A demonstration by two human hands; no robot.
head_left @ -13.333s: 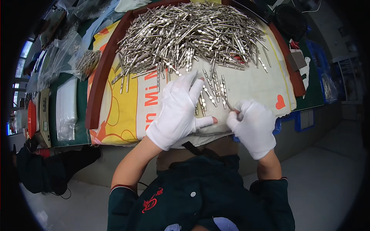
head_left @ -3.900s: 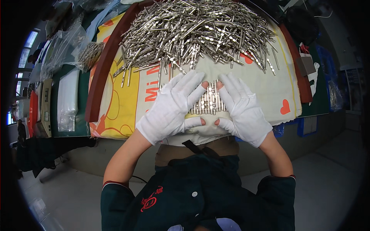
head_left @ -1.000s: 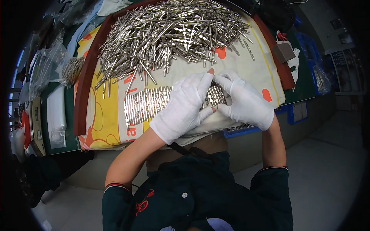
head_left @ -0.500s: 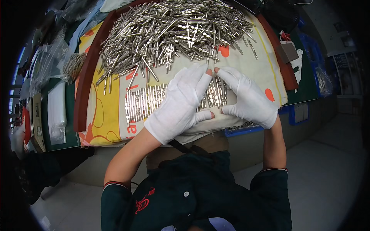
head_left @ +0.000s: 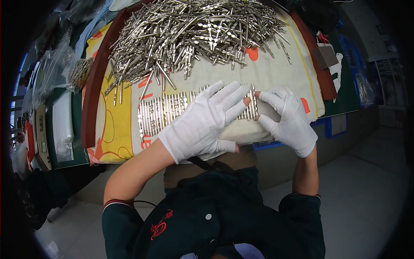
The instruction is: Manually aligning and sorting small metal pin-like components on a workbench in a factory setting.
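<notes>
A long row of small silver metal pins lies side by side on a cream and yellow printed cloth. My left hand, in a white glove with cut fingertips, lies flat with spread fingers over the row's right half. My right hand, also gloved, rests at the row's right end with its fingertips against the last pins. Behind the row a big loose heap of the same pins covers the cloth's far part.
A dark red padded rim borders the cloth on the left and right. Clear plastic bags and white packets lie at the left on a green mat. Blue bins sit at the right, grey floor below.
The lined-up row has grown leftward since the earliest frames. In the last second my left hand flattened over the row and my right hand slid to its right end.
</notes>
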